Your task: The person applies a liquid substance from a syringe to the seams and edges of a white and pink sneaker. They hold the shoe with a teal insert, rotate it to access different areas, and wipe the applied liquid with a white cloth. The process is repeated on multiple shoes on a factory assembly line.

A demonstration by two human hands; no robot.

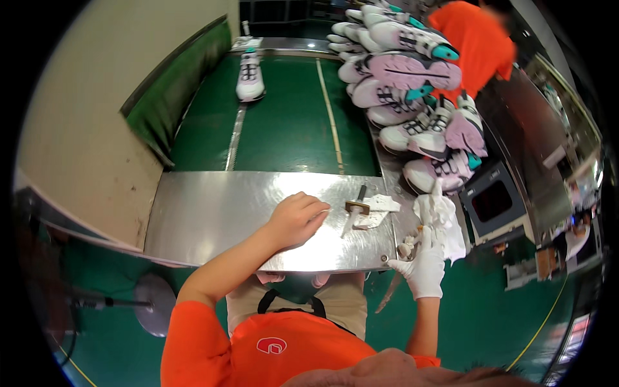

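Observation:
My bare left hand (296, 219) rests on the metal table plate (206, 206) with its fingers curled inward; what they enclose, if anything, is hidden. My right hand (423, 267), in a white glove, is off the plate's right corner. Its thumb points away from its stretched fingers, which reach to a crumpled white cloth (454, 235); I see nothing gripped there. Between the hands lies a tool (356, 208) with a dark handle, a squarish brown collar and a pale, translucent end. It lies against a stained white pad (380, 208).
One white and pink sports shoe (250, 79) stands on the green conveyor belt (284, 122) ahead. Many similar shoes (412, 71) are piled along its right side. A grey box with a dark panel (495, 197) stands right. A person in orange (474, 45) is beyond.

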